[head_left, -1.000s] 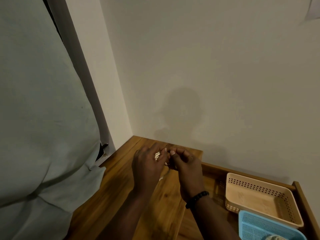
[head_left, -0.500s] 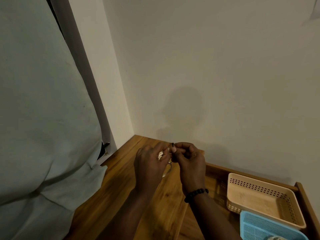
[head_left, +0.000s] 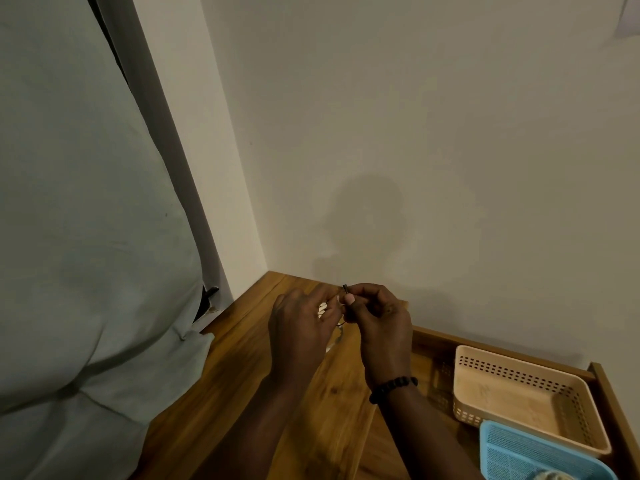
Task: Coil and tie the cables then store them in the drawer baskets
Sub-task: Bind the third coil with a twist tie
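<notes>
Wooden tabletop (head_left: pixel 221 403) fills the lower middle of my view, its grain running away toward a plain wall corner. Nearest to me, at the bottom right, a blue basket (head_left: pixel 519 455) sits in the open drawer (head_left: pixel 613 410), and something pale shows at its lower edge, too cut off for me to name. Just beyond it, touching or nearly so, lies a peach basket (head_left: pixel 512 396) with rows of holes along its walls.

Over the tabletop my two forearms reach forward; the right wrist wears a dark beaded bracelet (head_left: pixel 393 386). My left hand (head_left: pixel 301 330) has its fingers curled around a small white coiled cable (head_left: pixel 322 309), of which I see only a few pale loops between the fingers. My right hand (head_left: pixel 377 323) meets it fingertip to fingertip, thumb and forefinger pinching a thin black tie (head_left: pixel 345 289) whose short end sticks up above the knuckles. A loose bit of cable hangs below the two hands, just above the wood; I cannot tell whether it touches.

On my left a large pale green cushion or mattress (head_left: pixel 86 237) leans against the wall. Farther back, the beige wall (head_left: pixel 415 133) carries my head's shadow just above the hands.
</notes>
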